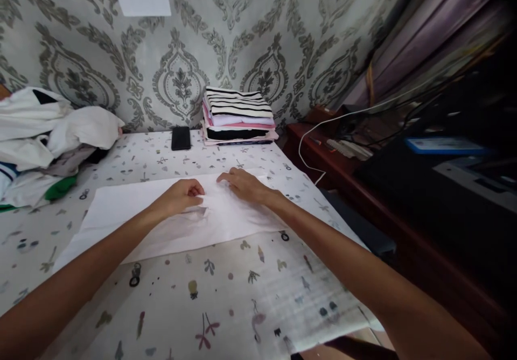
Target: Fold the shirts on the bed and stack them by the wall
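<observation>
A white garment (238, 217) lies in a long, flat strip across the patterned bed sheet, with small creases near its middle. Over the middle of this strip is my left hand (181, 196), its fingers curled and its thumb a little apart from them, with no cloth visible between. Just to the right, my right hand (244, 186) rests palm down on the upper part of the cloth, fingers loosely bent and apart. Neither hand visibly grips the fabric.
A neat stack of folded clothes (240, 118) stands by the patterned wall, with a black phone (181, 138) to its left. Rumpled clothes (52, 139) are heaped at the far left. On the right are a dark red wooden desk (299, 139) and a white cable (343, 117).
</observation>
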A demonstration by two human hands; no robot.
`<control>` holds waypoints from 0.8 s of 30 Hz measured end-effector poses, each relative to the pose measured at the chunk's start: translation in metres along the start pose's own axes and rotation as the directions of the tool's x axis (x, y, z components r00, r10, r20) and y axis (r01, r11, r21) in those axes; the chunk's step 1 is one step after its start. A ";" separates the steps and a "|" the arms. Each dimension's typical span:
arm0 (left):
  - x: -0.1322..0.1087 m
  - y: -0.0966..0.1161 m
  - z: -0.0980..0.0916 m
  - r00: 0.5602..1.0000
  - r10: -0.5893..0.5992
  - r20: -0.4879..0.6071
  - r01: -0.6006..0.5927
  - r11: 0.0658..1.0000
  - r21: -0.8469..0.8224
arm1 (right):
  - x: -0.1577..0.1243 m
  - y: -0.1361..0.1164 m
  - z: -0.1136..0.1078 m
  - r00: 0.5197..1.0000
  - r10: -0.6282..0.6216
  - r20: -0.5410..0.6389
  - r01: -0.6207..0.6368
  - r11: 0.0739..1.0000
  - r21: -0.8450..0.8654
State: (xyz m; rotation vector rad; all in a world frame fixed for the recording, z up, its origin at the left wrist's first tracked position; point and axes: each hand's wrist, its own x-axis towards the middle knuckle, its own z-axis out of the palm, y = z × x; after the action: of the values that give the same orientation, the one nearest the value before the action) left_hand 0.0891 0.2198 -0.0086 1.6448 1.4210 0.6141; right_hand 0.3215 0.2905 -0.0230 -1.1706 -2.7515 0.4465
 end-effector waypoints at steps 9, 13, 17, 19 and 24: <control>-0.005 0.011 0.006 0.996 -0.075 0.038 0.080 0.984 -0.157 | 0.011 -0.029 -0.022 0.952 -0.297 0.080 0.300 0.954 -0.029; -0.004 0.011 0.009 0.999 -0.019 0.031 0.026 0.975 -0.219 | 0.025 -0.037 -0.024 0.947 -0.253 0.197 0.266 0.963 -0.046; -0.004 0.013 0.006 0.998 0.039 0.053 -0.025 0.971 -0.239 | 0.032 -0.029 -0.027 0.969 -0.140 0.206 0.181 0.964 -0.196; -0.005 0.014 0.004 0.996 0.049 0.071 -0.032 0.974 -0.226 | 0.033 -0.020 -0.029 0.980 -0.092 0.176 0.139 0.950 -0.279; -0.005 0.010 0.001 0.996 0.015 0.092 0.001 0.985 -0.173 | 0.027 0.002 -0.038 0.994 -0.037 0.106 0.082 0.885 -0.458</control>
State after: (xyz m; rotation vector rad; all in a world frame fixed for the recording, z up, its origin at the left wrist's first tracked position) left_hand 0.0946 0.2149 0.0001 1.5223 1.2594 0.6385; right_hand 0.3125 0.3201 0.0121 -1.1673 -3.0673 -0.1868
